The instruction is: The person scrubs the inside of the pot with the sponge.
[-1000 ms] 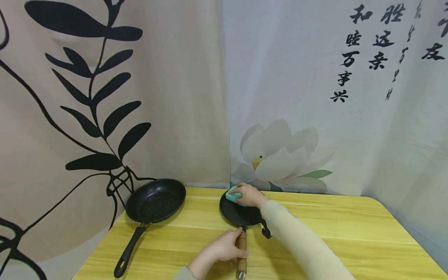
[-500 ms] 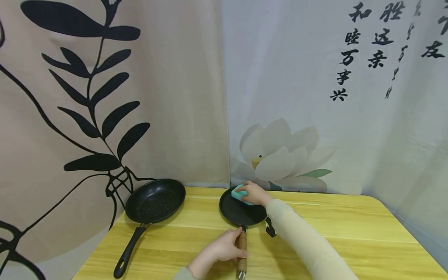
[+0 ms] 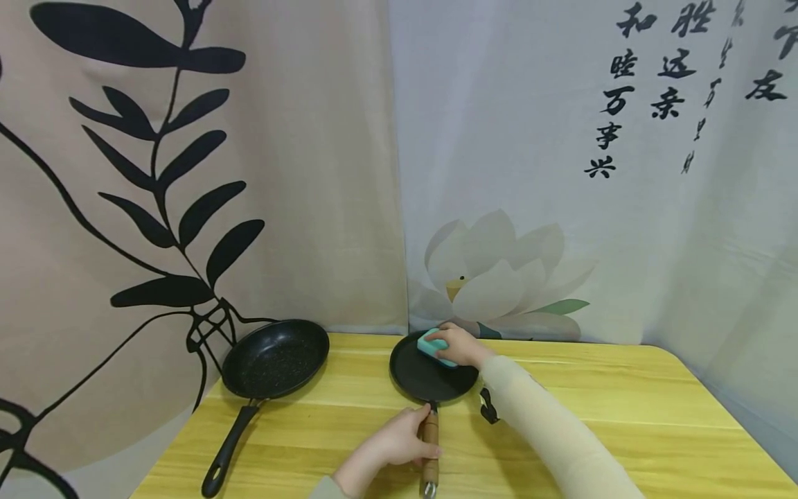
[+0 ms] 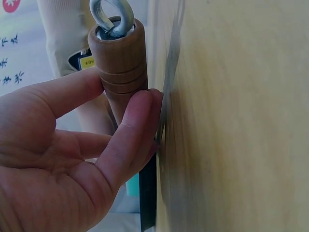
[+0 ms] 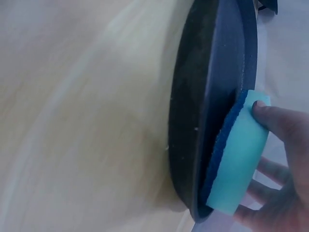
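A small black frying pan (image 3: 424, 381) with a wooden handle (image 3: 430, 438) lies near the back of the table. My left hand (image 3: 402, 438) grips that handle, fingers around the wood, with a metal ring (image 4: 113, 19) at its end. In my right hand (image 3: 460, 345) is a turquoise sponge (image 5: 239, 154) with a dark blue scouring side. Thumb and fingers pinch it from both sides, and the blue side lies against the inside of the pan close to the rim.
To the left stands a larger black frying pan (image 3: 274, 359) with a black handle, its far rim close to the curtain (image 3: 324, 173). Under both pans is a yellow wood-grain table (image 3: 598, 402). A black strap (image 3: 488, 407) hangs at the right wrist.
My right hand has slid the sponge a little to the right across the small pan. The left hand keeps its hold on the handle, and the pan stays in place.
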The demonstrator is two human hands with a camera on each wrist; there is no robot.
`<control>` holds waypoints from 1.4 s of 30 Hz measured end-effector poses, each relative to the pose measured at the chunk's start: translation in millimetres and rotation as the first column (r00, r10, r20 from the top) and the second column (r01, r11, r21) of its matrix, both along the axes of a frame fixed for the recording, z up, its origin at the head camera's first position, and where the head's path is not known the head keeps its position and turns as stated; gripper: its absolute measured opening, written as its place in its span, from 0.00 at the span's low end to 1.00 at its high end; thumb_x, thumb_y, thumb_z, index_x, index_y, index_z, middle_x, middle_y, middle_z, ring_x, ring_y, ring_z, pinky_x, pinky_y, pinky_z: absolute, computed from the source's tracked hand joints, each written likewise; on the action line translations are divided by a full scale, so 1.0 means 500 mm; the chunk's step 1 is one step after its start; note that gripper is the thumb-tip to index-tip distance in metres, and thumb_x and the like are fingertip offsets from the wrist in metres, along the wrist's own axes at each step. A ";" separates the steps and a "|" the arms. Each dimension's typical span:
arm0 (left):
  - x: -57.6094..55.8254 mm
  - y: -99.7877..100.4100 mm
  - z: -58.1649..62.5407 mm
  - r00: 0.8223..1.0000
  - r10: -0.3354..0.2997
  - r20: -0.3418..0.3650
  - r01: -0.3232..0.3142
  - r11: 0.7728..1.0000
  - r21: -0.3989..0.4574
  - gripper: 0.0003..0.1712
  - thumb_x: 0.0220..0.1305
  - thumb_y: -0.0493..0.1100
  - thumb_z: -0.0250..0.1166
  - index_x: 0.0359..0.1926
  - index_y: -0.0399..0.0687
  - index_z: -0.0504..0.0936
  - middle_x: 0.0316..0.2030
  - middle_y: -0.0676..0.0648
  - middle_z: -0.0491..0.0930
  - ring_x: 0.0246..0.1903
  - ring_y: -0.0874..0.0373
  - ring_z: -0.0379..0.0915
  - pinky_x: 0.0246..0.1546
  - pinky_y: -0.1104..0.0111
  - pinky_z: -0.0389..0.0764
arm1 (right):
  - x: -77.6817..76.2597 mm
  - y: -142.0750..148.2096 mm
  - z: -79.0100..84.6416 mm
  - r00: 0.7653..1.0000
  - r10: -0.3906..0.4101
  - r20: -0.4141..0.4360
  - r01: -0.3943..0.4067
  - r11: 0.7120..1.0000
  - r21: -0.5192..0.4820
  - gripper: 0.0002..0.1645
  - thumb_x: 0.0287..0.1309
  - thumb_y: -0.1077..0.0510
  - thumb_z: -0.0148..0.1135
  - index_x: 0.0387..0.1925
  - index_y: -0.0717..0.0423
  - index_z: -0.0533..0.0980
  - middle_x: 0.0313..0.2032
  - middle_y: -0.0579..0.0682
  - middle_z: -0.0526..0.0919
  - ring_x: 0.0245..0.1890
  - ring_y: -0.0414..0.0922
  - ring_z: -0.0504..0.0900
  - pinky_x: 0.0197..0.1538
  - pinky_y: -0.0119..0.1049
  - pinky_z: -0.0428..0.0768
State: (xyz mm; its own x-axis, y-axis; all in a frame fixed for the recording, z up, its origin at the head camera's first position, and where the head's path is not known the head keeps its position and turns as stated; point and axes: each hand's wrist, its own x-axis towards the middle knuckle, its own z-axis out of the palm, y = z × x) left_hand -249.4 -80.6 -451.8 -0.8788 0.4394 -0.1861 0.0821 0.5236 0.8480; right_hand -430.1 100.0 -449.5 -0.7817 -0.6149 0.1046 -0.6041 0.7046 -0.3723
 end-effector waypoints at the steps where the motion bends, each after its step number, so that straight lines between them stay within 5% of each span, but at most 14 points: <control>1: 0.000 0.000 0.000 1.000 0.000 0.001 0.000 1.000 0.000 0.46 0.57 0.37 0.72 0.70 0.26 0.57 0.57 0.28 0.63 0.22 0.52 0.79 0.26 0.68 0.78 | 0.000 0.001 -0.001 1.000 0.001 -0.002 -0.001 1.000 -0.003 0.24 0.63 0.59 0.64 0.61 0.54 0.75 0.64 0.65 0.66 0.66 0.60 0.61 0.61 0.54 0.69; 22: 0.001 -0.002 0.003 0.999 -0.022 -0.034 0.022 0.999 0.023 0.46 0.58 0.37 0.71 0.69 0.24 0.55 0.58 0.27 0.64 0.21 0.50 0.78 0.28 0.67 0.78 | 0.026 0.015 -0.001 0.998 -0.022 0.051 0.022 1.000 0.012 0.25 0.61 0.57 0.66 0.60 0.49 0.76 0.65 0.65 0.64 0.65 0.60 0.63 0.57 0.52 0.73; 42: 0.004 -0.002 0.000 0.999 -0.018 -0.040 0.018 1.000 0.010 0.46 0.58 0.38 0.71 0.70 0.25 0.56 0.57 0.27 0.63 0.22 0.50 0.78 0.27 0.67 0.78 | 0.057 0.023 0.003 0.999 0.040 0.030 -0.041 0.999 0.017 0.26 0.58 0.57 0.69 0.59 0.51 0.77 0.61 0.64 0.68 0.60 0.58 0.69 0.54 0.50 0.75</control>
